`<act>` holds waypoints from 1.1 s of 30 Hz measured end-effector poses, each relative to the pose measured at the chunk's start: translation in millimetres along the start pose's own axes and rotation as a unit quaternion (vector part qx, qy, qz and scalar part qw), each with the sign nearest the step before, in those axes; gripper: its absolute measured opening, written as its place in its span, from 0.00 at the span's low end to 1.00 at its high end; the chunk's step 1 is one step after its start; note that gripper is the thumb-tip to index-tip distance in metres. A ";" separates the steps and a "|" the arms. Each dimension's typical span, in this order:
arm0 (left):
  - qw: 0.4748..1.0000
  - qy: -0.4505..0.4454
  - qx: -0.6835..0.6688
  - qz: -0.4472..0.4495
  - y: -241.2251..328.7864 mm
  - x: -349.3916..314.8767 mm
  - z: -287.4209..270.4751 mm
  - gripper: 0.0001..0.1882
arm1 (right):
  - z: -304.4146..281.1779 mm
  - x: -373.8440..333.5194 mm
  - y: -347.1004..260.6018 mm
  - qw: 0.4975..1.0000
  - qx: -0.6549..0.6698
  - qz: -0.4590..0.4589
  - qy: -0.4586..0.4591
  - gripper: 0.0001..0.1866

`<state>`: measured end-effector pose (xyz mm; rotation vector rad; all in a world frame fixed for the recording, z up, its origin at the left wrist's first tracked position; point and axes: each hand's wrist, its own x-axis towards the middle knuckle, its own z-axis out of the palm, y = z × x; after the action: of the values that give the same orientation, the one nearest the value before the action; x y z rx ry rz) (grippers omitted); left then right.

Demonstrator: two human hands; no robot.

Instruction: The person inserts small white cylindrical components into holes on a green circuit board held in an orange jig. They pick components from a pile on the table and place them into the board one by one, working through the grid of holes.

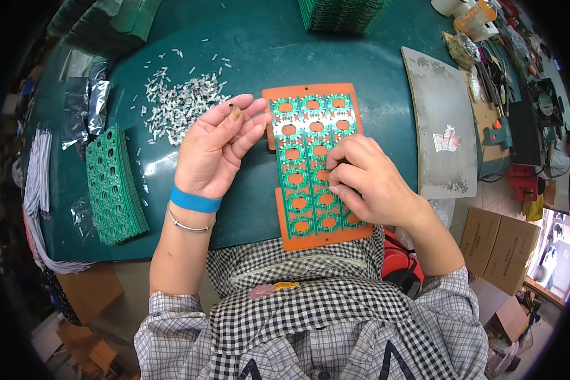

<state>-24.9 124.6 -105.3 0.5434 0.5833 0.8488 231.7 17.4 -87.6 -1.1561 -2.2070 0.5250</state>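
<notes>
At center frame, set over a green board (pixel 308 166) atop an orange tray (pixel 335 239): narrowed to a near pinch with the right hand (pixel 377 183), too masked by knuckles to tell whether gripping anything. Just left, turned palm-up and loosely cupped with the left hand (pixel 215 144), near a dark speck (pixel 231 105) by the thumb; cannot tell if held. Strewn at upper left: small pale parts (pixel 183 104). Possibly at risk: dropping a piece by tipping that palm, or nudging the board askew by pressing off-center.
</notes>
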 end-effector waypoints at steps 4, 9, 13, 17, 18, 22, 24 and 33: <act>0.999 0.011 0.039 0.007 -3.1 -1.9 5.2 0.16 | 0.2 -1.5 -7.4 0.998 -0.054 -0.001 -0.038 0.09; 0.962 -0.015 0.269 0.030 -5.9 -10.4 17.6 0.13 | -8.2 2.2 -9.9 0.998 -0.040 0.008 -0.040 0.11; 0.919 -0.013 0.389 0.062 -17.2 -15.7 31.8 0.09 | -17.0 23.1 -7.3 0.997 0.019 -0.003 0.075 0.09; 0.818 -0.027 0.539 0.197 -21.3 -18.4 35.2 0.10 | -10.5 48.7 -10.2 0.991 0.032 0.018 0.131 0.08; 0.795 -0.031 0.561 0.228 -21.9 -18.0 36.6 0.10 | -7.6 51.9 -10.8 0.990 0.031 0.017 0.135 0.08; 0.726 -0.033 0.600 0.335 -29.6 -15.6 35.8 0.10 | 1.4 59.4 -10.6 0.990 0.025 0.014 0.141 0.08; 0.710 -0.032 0.616 0.339 -29.7 -17.4 37.6 0.09 | 4.2 60.0 -10.8 0.991 0.022 0.016 0.133 0.08; 0.901 -0.099 0.414 0.087 -15.6 -20.9 31.4 0.07 | 2.2 58.3 -10.2 0.985 0.110 0.043 0.122 0.07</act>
<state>-6.8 92.6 -87.7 1.4608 0.7048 0.6710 197.9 60.4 -64.9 -1.1351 -1.8476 0.6119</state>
